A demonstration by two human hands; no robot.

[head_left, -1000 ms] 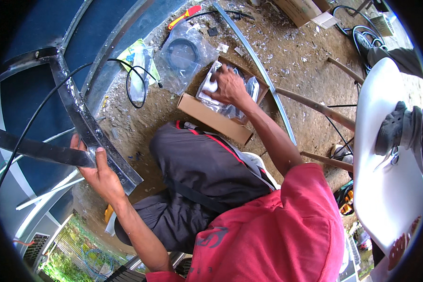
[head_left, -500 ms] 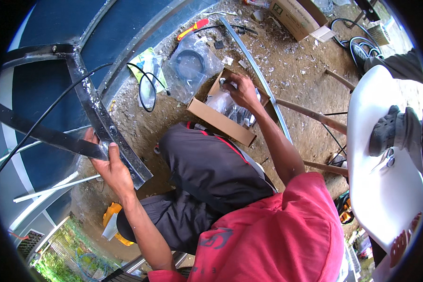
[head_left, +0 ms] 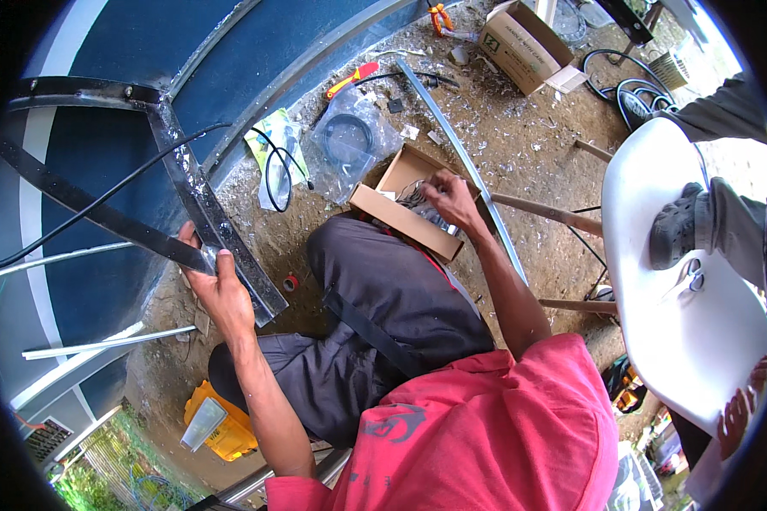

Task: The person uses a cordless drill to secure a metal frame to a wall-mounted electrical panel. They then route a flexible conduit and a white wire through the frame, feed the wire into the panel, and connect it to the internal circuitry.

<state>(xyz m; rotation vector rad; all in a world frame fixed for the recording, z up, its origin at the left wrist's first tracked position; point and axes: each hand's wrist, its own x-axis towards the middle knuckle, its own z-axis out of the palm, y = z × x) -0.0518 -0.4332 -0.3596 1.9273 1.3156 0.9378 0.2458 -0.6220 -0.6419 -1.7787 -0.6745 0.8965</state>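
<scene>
My left hand (head_left: 223, 294) is closed round the lower end of a flat black metal strip (head_left: 102, 207), beside a black angle-iron frame (head_left: 183, 166). A small clear piece shows near its thumb. My right hand (head_left: 453, 203) reaches into an open cardboard box (head_left: 405, 223) on the ground, fingers bent together among small parts and clear plastic. What they pinch, if anything, is too small to tell. A black cable (head_left: 102, 202) runs across the frame, and its loop hangs by the plastic packets.
Beyond the box lie a clear bag with coiled cable (head_left: 348, 136), a red-yellow tool (head_left: 352, 78) and a long metal strip (head_left: 452, 140). At right, a white chair (head_left: 656, 341) carries scissors (head_left: 690, 277) and another person's shoe (head_left: 677, 230). A yellow case (head_left: 230, 430) sits at lower left.
My right hand has moved slightly down within the box, and its contents look rearranged. My left hand keeps its grip. The view has shifted, and a black strap now shows across my lap.
</scene>
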